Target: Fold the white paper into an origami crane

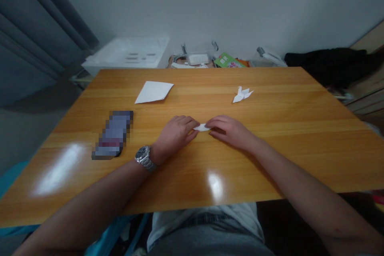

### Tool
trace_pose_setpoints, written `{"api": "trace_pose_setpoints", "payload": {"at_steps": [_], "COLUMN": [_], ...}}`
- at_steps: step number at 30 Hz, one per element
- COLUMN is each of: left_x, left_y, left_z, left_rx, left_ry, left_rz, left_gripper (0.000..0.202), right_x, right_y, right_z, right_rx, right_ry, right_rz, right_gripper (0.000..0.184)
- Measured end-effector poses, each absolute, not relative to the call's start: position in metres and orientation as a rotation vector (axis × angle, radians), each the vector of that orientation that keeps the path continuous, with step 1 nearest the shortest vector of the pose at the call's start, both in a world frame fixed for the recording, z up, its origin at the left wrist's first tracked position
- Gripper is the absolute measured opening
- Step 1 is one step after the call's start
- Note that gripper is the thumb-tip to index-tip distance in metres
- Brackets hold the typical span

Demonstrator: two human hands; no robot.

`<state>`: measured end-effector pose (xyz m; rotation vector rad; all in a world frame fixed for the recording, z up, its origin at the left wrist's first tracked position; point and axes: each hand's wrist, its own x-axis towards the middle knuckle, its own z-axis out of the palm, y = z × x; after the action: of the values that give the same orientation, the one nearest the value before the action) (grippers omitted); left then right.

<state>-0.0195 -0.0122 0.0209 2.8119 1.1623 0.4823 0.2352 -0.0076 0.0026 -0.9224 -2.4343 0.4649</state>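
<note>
The desk [270,160] is carrying a paper sheet [153,92] at eleven o'clock and a folded crane [242,94] at one o'clock. At centre, the left hand [175,133] and right hand [229,130] are pressing fingertips down on the ends of a small folded paper [202,127], likely light, thin and easily creased, best held at its edges.

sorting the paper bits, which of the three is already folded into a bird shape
The far-right piece: it has wings and points. The far-left sheet lies flat, and the small piece between the hands is a plain strip.
</note>
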Motion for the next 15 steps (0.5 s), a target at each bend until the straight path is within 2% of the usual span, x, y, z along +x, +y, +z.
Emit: {"api": "trace_pose_setpoints", "payload": {"at_steps": [5,15], "left_x": [-0.0179,-0.0166], "left_y": [-0.0134,-0.015], "left_z": [0.0231,0.0218], "left_rx": [2.791,2.703], "left_ry": [1.181,1.186], "left_rz": [0.483,0.643], "left_gripper": [0.021,0.026], "right_x": [0.2335,0.2312], "right_y": [-0.0079,-0.0106], "right_z": [0.0025,0.0045], "right_rx": [-1.008,-1.084], "right_ry": [-2.357,-2.185], "right_rz": [0.489,0.622], "right_gripper": [0.013,0.017]}}
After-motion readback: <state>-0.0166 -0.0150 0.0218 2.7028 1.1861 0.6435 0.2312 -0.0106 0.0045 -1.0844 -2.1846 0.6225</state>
